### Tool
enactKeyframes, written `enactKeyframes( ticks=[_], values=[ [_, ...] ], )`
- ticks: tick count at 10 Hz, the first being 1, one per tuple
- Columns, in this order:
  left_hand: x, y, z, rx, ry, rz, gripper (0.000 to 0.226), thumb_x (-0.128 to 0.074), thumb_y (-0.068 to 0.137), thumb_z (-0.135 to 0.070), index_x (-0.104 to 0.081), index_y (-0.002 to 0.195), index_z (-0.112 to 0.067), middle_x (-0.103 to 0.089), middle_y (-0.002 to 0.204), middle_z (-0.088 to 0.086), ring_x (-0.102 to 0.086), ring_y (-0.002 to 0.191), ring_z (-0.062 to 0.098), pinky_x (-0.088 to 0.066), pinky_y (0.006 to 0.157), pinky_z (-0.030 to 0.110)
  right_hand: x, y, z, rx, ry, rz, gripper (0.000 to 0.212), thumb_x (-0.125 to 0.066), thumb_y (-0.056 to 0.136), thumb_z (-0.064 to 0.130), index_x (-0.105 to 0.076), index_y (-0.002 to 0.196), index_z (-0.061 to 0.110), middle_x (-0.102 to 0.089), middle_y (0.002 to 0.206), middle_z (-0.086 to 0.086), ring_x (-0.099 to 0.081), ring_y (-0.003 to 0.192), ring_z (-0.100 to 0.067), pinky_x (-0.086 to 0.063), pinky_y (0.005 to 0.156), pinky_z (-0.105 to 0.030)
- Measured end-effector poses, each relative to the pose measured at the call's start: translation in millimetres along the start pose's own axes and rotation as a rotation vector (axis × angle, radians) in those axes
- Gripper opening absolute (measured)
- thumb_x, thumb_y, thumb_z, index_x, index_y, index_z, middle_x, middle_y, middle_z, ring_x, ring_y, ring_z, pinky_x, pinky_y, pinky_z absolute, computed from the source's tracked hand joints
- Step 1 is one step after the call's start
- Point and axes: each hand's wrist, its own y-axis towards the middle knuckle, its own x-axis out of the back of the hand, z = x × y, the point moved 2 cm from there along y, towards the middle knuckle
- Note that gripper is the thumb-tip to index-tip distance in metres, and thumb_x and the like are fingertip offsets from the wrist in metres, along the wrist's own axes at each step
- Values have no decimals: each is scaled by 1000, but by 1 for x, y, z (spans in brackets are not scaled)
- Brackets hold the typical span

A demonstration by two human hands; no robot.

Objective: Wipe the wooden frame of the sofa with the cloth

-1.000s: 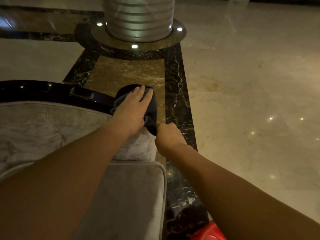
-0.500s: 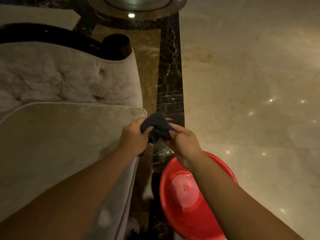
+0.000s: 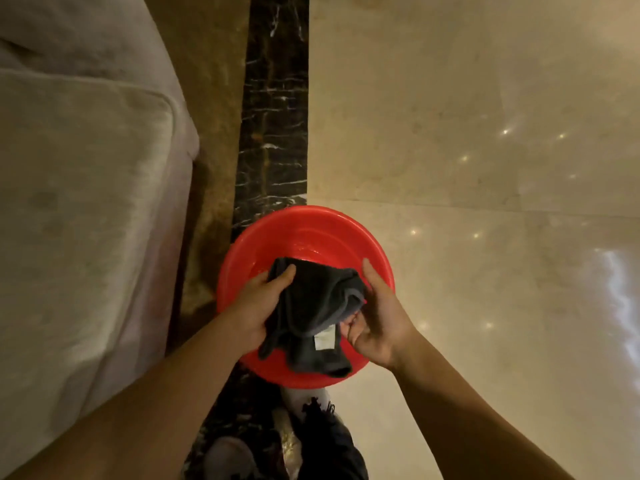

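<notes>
A dark grey cloth (image 3: 311,306) with a small white label hangs between both hands, directly over a red basin (image 3: 311,233) on the floor. My left hand (image 3: 258,306) grips the cloth's left side, thumb on top. My right hand (image 3: 375,317) holds its right side, fingers around the bunched edge. The pale upholstered sofa (image 3: 79,202) fills the left of the view; its dark wooden frame is out of sight.
The basin stands on a black marble strip (image 3: 273,116) between a brown band beside the sofa and pale polished floor tiles (image 3: 467,133) to the right. My shoes (image 3: 228,459) and dark trouser leg show below the basin.
The cloth left the sofa's dark frame end, both hands carried it back and down, and it now hangs over the red basin. My view tilted down, losing the frame and the column.
</notes>
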Motion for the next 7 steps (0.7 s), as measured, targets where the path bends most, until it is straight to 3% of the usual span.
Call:
enactKeyframes(
  ticks=[1, 2, 3, 5, 6, 7],
  values=[
    [5, 38, 52, -16, 16, -193, 20, -60, 91, -35, -66, 108, -26, -72, 110, 7, -69, 97, 24, -55, 85, 42, 40, 42, -25, -42, -316, -98, 29, -61, 90, 15, -63, 117, 7, -68, 100, -13, -67, 75, -19, -54, 62, -28],
    [20, 74, 102, 4, 238, -365, 31, -50, 96, -36, -58, 124, -23, -62, 125, 9, -60, 112, 29, -48, 98, 50, 75, 88, -42, -22, -417, -259, 38, -48, 86, -10, -61, 117, 6, -66, 104, -18, -65, 85, -31, -54, 59, -33],
    [30, 102, 128, 10, 292, -479, 36, -44, 99, -34, -52, 129, -17, -57, 127, 13, -55, 116, 33, -46, 99, 52, 93, 125, -48, 19, -414, -299, 41, -45, 84, -18, -57, 119, -1, -61, 104, -23, -60, 91, -36, -53, 71, -47],
    [29, 150, 137, -9, 288, -495, 39, -46, 94, -48, -50, 125, -23, -57, 123, 7, -57, 109, 28, -49, 93, 49, 106, 172, -45, 129, -472, -355, 41, -56, 82, -13, -57, 121, 0, -63, 114, -27, -60, 95, -33, -49, 91, -50],
    [34, 163, 122, -19, 455, -514, 51, -51, 90, -51, -45, 132, -22, -55, 105, -6, -55, 95, 17, -43, 75, 31, 110, 181, -36, 77, -616, -369, 50, -57, 85, -6, -49, 132, 6, -59, 109, -14, -55, 93, -24, -48, 88, -41],
    [35, 162, 108, -10, 561, -537, 50, -51, 92, -49, -48, 131, -18, -52, 92, -10, -54, 87, 14, -39, 69, 29, 112, 184, -31, 5, -706, -372, 47, -53, 87, -3, -46, 133, 4, -58, 96, -7, -52, 80, -19, -48, 94, -46]
  ],
)
